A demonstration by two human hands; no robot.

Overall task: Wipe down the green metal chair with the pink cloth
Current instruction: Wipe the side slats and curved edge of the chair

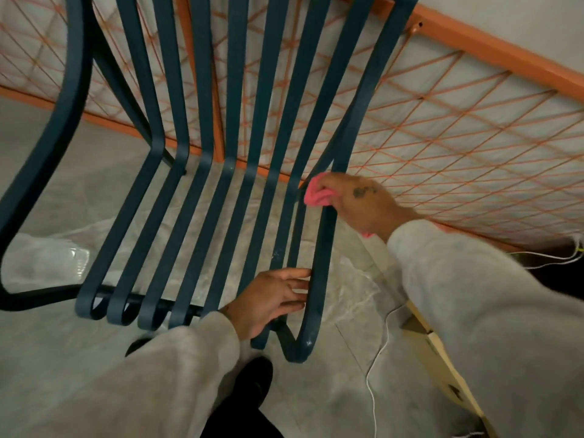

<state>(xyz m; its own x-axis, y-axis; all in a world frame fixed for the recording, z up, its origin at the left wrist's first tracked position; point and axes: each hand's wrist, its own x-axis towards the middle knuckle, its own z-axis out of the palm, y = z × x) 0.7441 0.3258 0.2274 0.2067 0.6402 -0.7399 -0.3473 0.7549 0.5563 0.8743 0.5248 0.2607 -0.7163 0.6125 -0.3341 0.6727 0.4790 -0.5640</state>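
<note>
Right hand [363,202]: arm reaching forward, fingers curled round pink cloth [316,195], held against the green metal chair [321,257]. Left hand [271,300]: lower, fingers straight, tips touching the same outer slat. Both forearms in pale sleeves [177,374].

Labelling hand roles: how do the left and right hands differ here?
The right hand grips the pink cloth; the left hand holds nothing. The right hand is where seat meets back; the left hand rests, fingers straight, near the seat's front edge. Both touch the green chair.
</note>
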